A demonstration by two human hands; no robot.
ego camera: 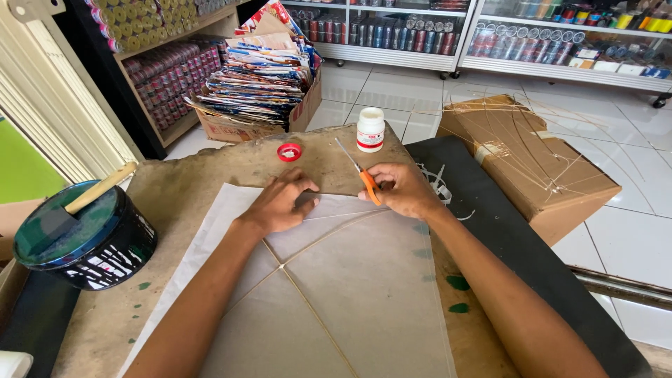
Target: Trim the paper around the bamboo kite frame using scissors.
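Right hand (402, 187) grip closed on orange-handled steel scissors (358, 171), frame centre; left hand (280, 203), fingers spread, pins pale paper kite with thin bamboo spars (336, 280) on brown worktop (182, 185). Risk: blades may nick fingertips or tear paper if kite slips.

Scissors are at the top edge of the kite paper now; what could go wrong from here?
1. The left hand presses the white kite paper close to the orange-handled scissors in the right hand; a slip might nick a finger.
2. The thin bamboo sticks run under the paper; a stray cut could sever one.
3. The open glue bottle stands nearby and might tip.
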